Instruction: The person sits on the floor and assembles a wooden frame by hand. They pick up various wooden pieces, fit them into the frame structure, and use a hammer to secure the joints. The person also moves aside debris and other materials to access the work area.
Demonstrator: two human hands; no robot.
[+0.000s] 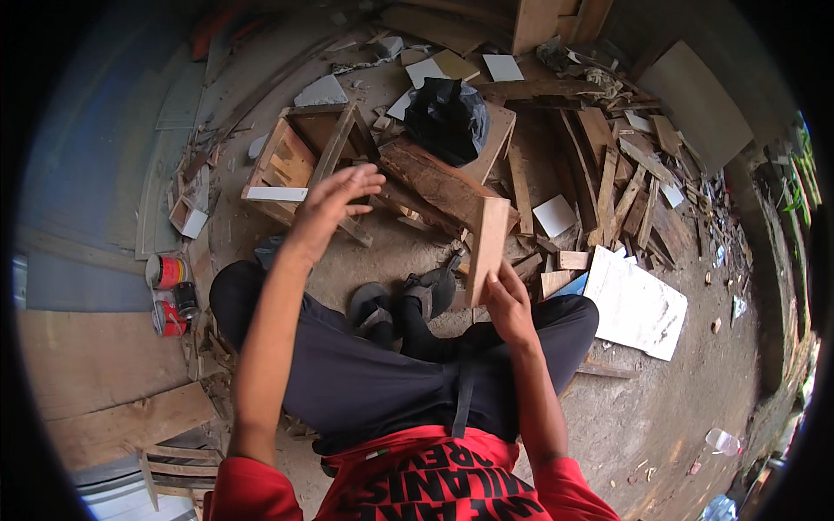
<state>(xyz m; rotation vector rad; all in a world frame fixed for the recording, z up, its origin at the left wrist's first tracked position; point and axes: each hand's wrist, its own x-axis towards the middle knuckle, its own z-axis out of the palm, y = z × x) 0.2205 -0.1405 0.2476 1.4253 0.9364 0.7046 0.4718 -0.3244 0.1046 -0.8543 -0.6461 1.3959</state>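
My right hand grips the lower end of a short, flat wooden board, which stands nearly upright above my right knee. My left hand is raised with its fingers apart and nothing in it. Just beyond that hand lies a wooden box frame with a white strip along its near edge. A rough, dark wooden plank slants between the frame and the held board. Behind the plank, a black plastic bag rests on a wooden surface.
Scrap planks are heaped at the far right, with a white panel on the floor nearer me. Paint cans stand at the left beside a plywood sheet. A clear plastic bottle lies at the lower right.
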